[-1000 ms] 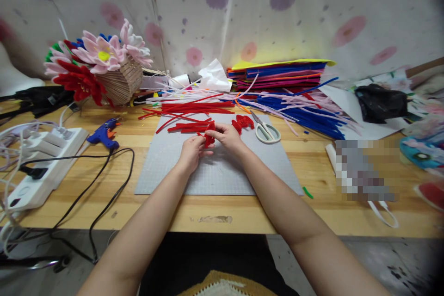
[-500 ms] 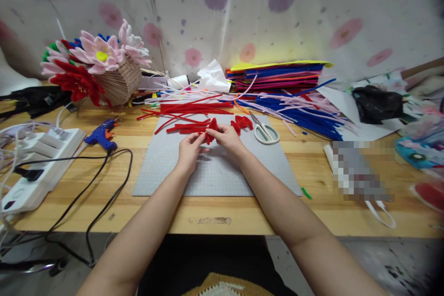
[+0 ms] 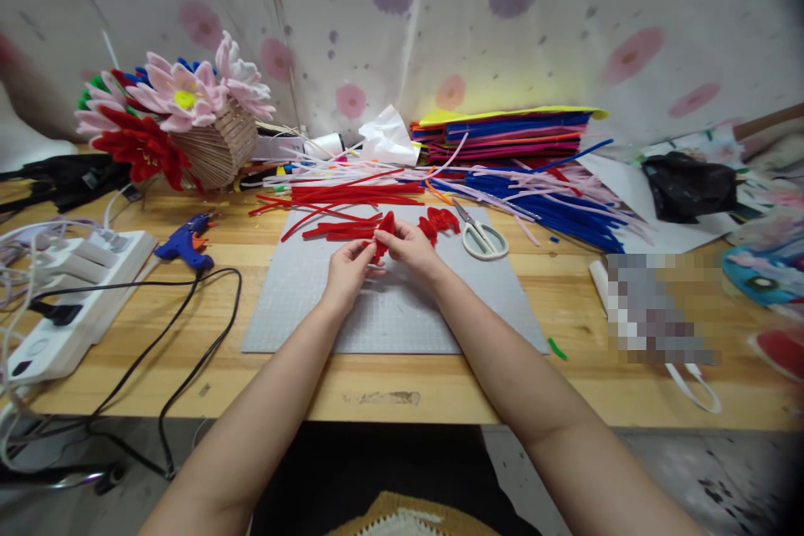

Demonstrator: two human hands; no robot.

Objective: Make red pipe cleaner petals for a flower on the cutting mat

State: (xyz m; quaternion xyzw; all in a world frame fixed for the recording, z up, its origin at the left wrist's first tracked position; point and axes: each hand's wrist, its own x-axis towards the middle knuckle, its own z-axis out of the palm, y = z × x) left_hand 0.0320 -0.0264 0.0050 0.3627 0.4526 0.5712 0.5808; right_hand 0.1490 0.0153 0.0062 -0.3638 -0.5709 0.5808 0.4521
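Above the grey cutting mat point(image 3: 402, 327), my left hand point(image 3: 347, 272) pinches the lower left side of a red fuzzy piece point(image 3: 386, 226). My right hand point(image 3: 408, 249) grips the same piece from the right, its fingertips nearly touching those of my left hand. Fingers cover part of the piece. Just beyond my right hand lie red curled shapes point(image 3: 443, 221) on the mat. Scissors point(image 3: 482, 238) with pale handles rest to their right. Red fuzzy stems point(image 3: 336, 229) are spread at the mat's back left.
A blue glue gun point(image 3: 187, 243) and a white power strip point(image 3: 81, 293) with cables are on the left. Behind stands a basket point(image 3: 223, 146) of fuzzy flowers. Blue stems point(image 3: 559, 213) and a stacked bundle point(image 3: 502, 138) lie at the back right. A pixelated object sits at the right.
Both hands stay together at the red piece, with the left fingers shifted slightly to the right. The whole view has moved a little.
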